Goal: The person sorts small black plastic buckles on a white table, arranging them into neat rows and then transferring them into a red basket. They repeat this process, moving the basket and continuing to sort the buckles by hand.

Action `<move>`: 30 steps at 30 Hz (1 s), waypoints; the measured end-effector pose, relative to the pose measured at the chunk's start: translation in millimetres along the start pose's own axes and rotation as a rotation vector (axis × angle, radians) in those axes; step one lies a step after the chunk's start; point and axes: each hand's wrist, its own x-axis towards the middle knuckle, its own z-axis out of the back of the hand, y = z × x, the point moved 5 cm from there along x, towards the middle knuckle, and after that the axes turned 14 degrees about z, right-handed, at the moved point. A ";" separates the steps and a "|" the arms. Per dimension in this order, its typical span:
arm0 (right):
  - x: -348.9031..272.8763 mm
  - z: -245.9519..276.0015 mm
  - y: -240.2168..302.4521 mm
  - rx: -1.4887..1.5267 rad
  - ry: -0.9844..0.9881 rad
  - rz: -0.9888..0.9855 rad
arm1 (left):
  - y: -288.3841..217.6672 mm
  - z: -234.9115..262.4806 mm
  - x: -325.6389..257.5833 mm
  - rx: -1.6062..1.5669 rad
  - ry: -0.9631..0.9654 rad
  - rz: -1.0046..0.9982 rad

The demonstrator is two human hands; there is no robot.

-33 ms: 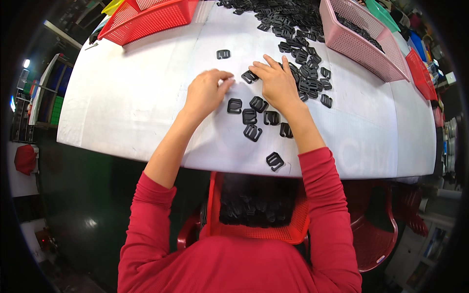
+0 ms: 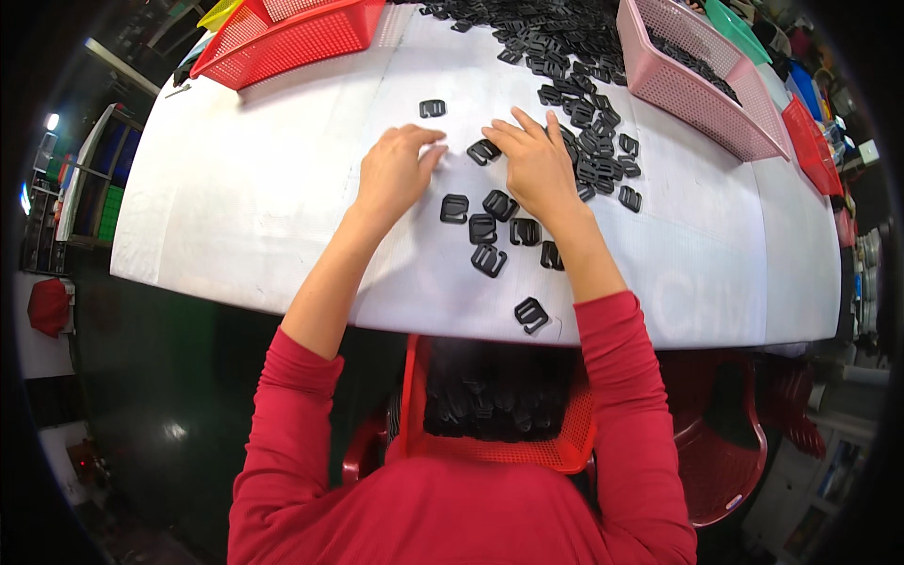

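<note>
Left hand (image 2: pixel 394 174): palm down on the white table (image 2: pixel 235 198), fingers curled together, tips pointing right; whether they pinch anything cannot be told. Forearm bare, red sleeve pushed to the elbow.

Right hand (image 2: pixel 539 165): palm down, fingers spread and lying flat, tips touching a black plastic buckle (image 2: pixel 483 151) that sits between the two hands.

Loose buckles (image 2: pixel 490 229): a small group lying flat just below the hands; one single piece (image 2: pixel 432 108) above the left hand, another (image 2: pixel 531 314) near the table's front edge.

Buckle heap (image 2: pixel 565 56): large black pile at the far side, reaching the right hand.

Pink basket (image 2: pixel 697 89): right of the heap, holding black pieces.

Red basket (image 2: pixel 301 33): far left corner.

Red basket at the lap (image 2: pixel 499 443): below the table edge, filled with black pieces.

Surroundings: red plastic chair (image 2: pixel 725 452) at lower right; dim floor and shelving to the left.
</note>
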 end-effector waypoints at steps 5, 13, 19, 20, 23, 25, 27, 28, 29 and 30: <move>1.7 16.2 9.2 -0.050 0.032 -0.129 | 20.1 -14.9 49.7 0.127 -0.245 -0.148; -5.6 26.5 -25.0 0.097 -0.173 -0.150 | -4.9 -20.2 32.6 0.182 0.067 -0.002; -20.9 26.5 -34.0 0.155 -0.028 -0.172 | -37.6 -37.4 12.5 -0.119 -0.073 -0.449; -19.9 26.5 -27.7 0.097 0.008 -0.177 | -39.9 -44.6 10.5 -0.085 -0.071 -0.473; -21.1 29.9 -27.5 0.066 0.067 -0.224 | -35.8 -48.9 18.1 0.063 -0.061 -0.389; -23.4 35.3 -27.9 0.116 0.080 -0.286 | -26.5 -46.8 21.5 0.119 -0.110 -0.323; -24.6 39.9 -23.7 0.073 0.134 -0.321 | -16.8 -44.3 23.5 0.174 -0.149 -0.254; -26.8 41.5 -21.6 0.049 0.161 -0.339 | -16.8 -40.0 22.7 0.184 -0.146 -0.215; -29.0 44.0 -18.0 0.025 0.161 -0.307 | -20.6 -38.7 21.3 0.141 -0.153 -0.266; -32.0 46.9 -14.2 0.001 0.161 -0.276 | -24.7 -38.2 19.9 0.097 -0.160 -0.318</move>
